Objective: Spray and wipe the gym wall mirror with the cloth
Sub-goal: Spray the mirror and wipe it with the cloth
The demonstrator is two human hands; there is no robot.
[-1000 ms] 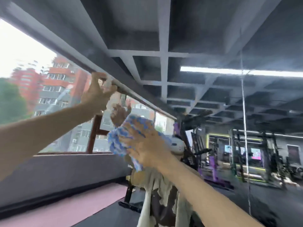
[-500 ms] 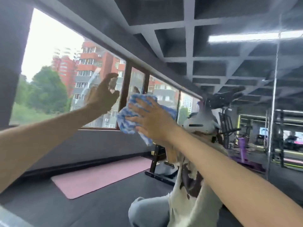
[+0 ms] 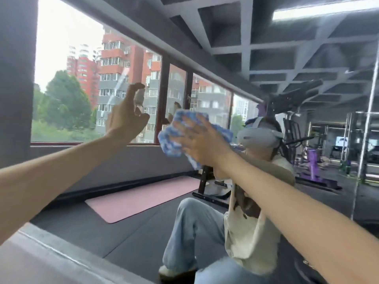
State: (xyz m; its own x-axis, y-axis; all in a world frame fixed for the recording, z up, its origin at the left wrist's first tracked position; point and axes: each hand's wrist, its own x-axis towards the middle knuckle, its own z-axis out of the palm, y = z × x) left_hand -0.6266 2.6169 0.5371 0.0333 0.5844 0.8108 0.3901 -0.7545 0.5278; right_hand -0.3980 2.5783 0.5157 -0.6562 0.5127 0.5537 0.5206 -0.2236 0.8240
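The right hand (image 3: 203, 144) lies flat on the cloth (image 3: 174, 140), fingers spread and straight, pressing it against the mirror (image 3: 266, 78) at about head height, left of the reflected headset. Nothing is clenched there: the cloth is held only by palm pressure on the glass. It is bunched, with a tail hanging below the wrist.

The left hand (image 3: 125, 121) is raised to the left of the cloth, near it but apart. Its forefinger is hooked over, and its thumb is under, a small grey thing, probably the bottle (image 3: 139, 98), though blur hides its shape and nozzle.

Risks, as I judge them:
- The cloth may slide out from under the flat palm on a fast stroke and drop to the floor, since no finger curls round it.
- A bunched wad touches the glass unevenly, so it could leave streaks or missed strips.
- If the bottle is fired from here, the spray could land on the right hand or the cloth rather than on bare glass.
- The pinch on the bottle looks slight, so a wet finger could let it slip.
- The reflection shows a low, bent-knee stance, and a long reach to the far right could cost balance.
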